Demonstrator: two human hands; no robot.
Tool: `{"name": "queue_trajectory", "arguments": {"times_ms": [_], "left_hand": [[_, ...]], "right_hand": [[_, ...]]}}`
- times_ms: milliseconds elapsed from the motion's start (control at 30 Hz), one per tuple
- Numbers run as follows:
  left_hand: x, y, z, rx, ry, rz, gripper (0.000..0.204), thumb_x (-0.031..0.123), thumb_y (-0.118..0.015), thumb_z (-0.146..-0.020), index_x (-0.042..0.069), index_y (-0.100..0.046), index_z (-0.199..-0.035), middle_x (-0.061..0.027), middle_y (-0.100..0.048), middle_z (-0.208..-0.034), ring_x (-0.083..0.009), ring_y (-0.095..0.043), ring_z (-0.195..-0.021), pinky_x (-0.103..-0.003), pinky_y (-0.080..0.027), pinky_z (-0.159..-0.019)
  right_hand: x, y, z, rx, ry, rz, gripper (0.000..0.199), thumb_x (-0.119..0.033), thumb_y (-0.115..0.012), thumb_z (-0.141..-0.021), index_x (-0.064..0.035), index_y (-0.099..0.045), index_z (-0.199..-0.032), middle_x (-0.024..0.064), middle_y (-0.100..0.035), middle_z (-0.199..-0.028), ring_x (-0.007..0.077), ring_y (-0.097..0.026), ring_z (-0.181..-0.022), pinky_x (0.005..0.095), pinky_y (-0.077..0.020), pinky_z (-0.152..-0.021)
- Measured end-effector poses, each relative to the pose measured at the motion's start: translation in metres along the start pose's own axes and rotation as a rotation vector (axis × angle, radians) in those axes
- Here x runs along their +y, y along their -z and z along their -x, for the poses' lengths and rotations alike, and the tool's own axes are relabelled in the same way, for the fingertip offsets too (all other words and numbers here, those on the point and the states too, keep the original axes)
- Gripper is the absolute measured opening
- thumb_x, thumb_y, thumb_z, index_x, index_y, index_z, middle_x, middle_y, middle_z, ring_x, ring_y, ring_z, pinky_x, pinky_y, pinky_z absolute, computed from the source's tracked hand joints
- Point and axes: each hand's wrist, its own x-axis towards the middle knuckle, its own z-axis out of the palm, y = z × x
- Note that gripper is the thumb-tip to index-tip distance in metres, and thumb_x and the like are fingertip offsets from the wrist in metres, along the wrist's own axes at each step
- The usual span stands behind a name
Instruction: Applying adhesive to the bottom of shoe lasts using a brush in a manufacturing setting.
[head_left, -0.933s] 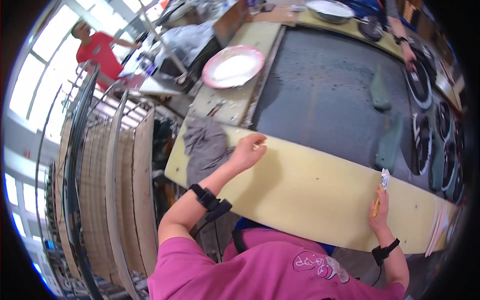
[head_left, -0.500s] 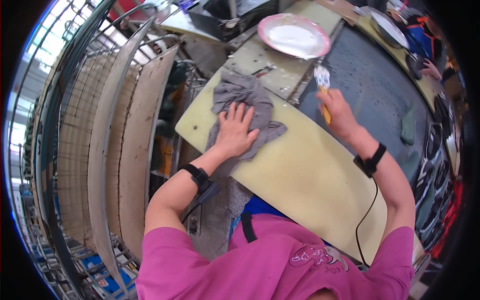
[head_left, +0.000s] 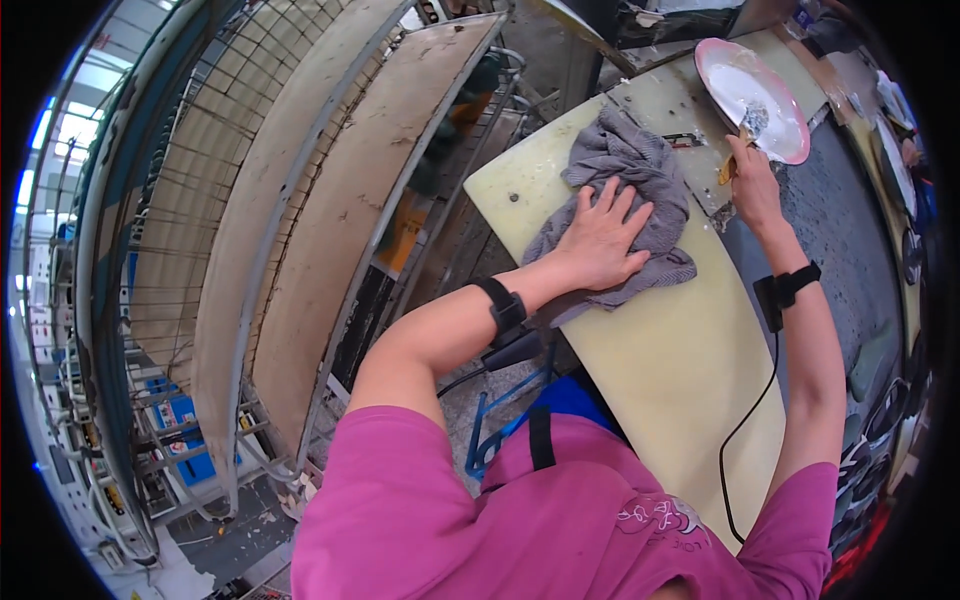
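My left hand (head_left: 606, 240) lies with fingers spread on a crumpled grey cloth (head_left: 640, 150), which rests on a pale yellow board (head_left: 660, 350). In my right hand (head_left: 754, 187) is a brush with a yellow handle (head_left: 724, 172). Its white-smeared bristles (head_left: 755, 118) are in a pink-rimmed white bowl (head_left: 803, 137), touching the white paste inside. The bowl stands past the board's far end, on a stained pale surface.
To the left, a wire rack (head_left: 250, 90) holds long beige shelves (head_left: 370, 200). A dark grey work surface (head_left: 830, 240) extends on the right, with several dark shoe-like pieces (head_left: 885, 410) along its edge. A blue stool frame (head_left: 480, 440) is below the board.
My right hand has carried the brush from over the dark surface into the bowl. My left hand stays flat on the cloth. The whole view has turned, shifting the board rightward.
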Motion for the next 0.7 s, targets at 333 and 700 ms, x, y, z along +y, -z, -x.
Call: {"name": "queue_trajectory", "arguments": {"times_ms": [333, 700], "left_hand": [[-0.031, -0.02, -0.01, 0.203, -0.026, 0.247, 0.042, 0.025, -0.058, -0.077, -0.001, -0.055, -0.11, -0.0212, -0.05, -0.118, -0.0371, -0.043, -0.116, -0.044, -0.031, -0.097], [-0.161, 0.078, 0.137, 0.225, 0.818, -0.751, 0.055, 0.015, -0.065, -0.069, -0.002, -0.045, -0.118, -0.0212, -0.044, -0.12, -0.0359, -0.043, -0.114, -0.046, -0.035, -0.096]], "right_hand": [[-0.088, 0.024, 0.063, 0.078, 0.117, -0.352, 0.061, -0.008, -0.06, -0.08, -0.004, -0.035, -0.135, 0.0204, -0.05, -0.122, 0.0367, -0.047, -0.114, 0.0402, -0.0376, -0.095], [-0.153, 0.009, 0.109, -0.229, 0.358, -0.22, 0.064, -0.032, -0.058, -0.083, -0.0071, -0.034, -0.137, 0.0132, -0.028, -0.145, 0.0283, -0.021, -0.137, 0.0474, -0.0119, -0.11]]}}
